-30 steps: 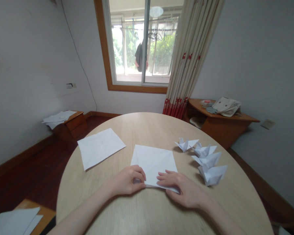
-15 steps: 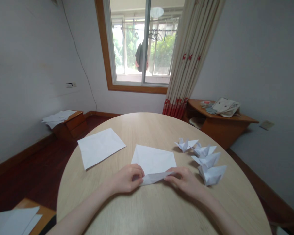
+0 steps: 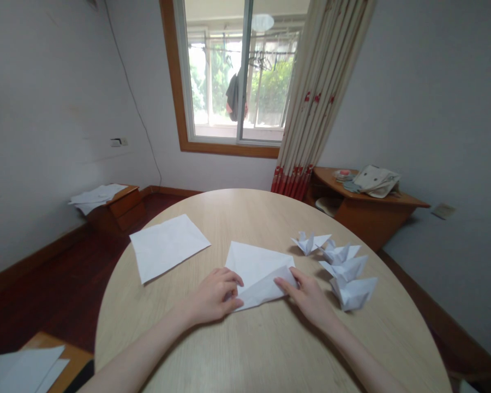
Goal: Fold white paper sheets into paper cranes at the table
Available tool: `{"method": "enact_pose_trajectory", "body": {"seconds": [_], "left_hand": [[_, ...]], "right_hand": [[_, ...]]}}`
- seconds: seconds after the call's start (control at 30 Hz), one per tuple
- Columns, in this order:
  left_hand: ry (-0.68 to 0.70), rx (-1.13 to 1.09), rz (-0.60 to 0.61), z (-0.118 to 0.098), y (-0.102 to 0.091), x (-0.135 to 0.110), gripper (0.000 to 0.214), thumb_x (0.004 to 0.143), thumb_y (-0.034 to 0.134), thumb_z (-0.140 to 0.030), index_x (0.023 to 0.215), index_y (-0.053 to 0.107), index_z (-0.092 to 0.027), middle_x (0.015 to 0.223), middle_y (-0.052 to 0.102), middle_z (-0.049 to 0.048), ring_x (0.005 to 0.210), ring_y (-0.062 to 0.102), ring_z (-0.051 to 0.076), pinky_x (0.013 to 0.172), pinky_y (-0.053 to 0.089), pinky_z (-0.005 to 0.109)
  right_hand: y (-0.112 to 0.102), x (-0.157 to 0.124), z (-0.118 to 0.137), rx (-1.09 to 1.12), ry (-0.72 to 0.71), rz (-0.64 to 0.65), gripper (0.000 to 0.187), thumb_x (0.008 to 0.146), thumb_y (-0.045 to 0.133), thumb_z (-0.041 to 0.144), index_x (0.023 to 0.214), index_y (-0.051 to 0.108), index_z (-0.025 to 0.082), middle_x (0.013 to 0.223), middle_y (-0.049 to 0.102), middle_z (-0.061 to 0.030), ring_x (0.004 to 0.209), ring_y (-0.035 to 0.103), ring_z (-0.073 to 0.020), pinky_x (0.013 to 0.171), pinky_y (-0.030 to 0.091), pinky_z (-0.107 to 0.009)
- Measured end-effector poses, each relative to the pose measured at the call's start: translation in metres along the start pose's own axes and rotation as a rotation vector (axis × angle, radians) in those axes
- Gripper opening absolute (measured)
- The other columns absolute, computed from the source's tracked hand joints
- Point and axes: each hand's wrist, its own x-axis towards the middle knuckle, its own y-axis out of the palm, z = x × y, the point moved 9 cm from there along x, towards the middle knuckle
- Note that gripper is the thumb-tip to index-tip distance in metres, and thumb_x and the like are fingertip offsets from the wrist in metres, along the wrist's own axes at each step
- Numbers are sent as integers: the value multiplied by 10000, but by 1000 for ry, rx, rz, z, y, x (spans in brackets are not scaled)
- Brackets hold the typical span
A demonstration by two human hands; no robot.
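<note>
A white sheet of paper (image 3: pixel 258 263) lies on the round table in front of me, its near edge partly turned up as a flap. The flap is widest on the right and tapers to the left. My left hand (image 3: pixel 219 295) is closed on the sheet's near left corner, fingers curled over the thumb. With thumb and fingers, my right hand (image 3: pixel 306 292) pinches the flap at its right end. Several folded paper birds (image 3: pixel 349 267) stand in a row to the right of my right hand.
Another white sheet (image 3: pixel 169 247) lies at the table's left. The pale wooden round table (image 3: pixel 237 349) has its rim close around. More paper (image 3: pixel 24 371) sits on a low stand at bottom left. Behind are a corner desk (image 3: pixel 364 218) and a curtain (image 3: pixel 311 109).
My right hand has shifted slightly up and right, and the flap's right end has been raised farther over the sheet. My left hand stays near the left corner.
</note>
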Motion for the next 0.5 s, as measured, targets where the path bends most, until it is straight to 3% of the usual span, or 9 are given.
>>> {"method": "enact_pose_trajectory", "body": {"seconds": [0.13,0.33,0.4,0.5], "left_hand": [[11,21,-4,1,2,0,124,846,629,-203,730,596,-172,1111,633,39,1041,559,211,938,388,364],[2,22,-6,-3,7,0,141,855,610,-191,718,580,-170,1080,632,58,999,574,219,909,435,385],[18,20,-39,-5,8,0,126,863,594,-188,739,580,-171,1132,613,75,1081,551,239,946,434,405],[39,22,-73,-7,12,-2,74,857,587,-177,784,580,-171,1302,523,113,1321,372,293,1049,374,453]], "right_hand": [[-5,-2,-2,-88,-77,-147,287,886,473,462,949,536,190,916,637,-84,866,605,-256,764,485,-386],[-2,-16,31,-297,-382,-315,451,933,448,340,1345,342,190,1264,513,-155,1171,481,-296,979,376,-472],[4,-20,40,-387,-439,-317,500,940,438,313,1402,281,205,1329,464,-157,1228,430,-302,1003,338,-477],[16,-23,44,-479,-453,-280,578,934,429,310,1457,204,213,1379,421,-161,1271,385,-317,1028,285,-498]]}}
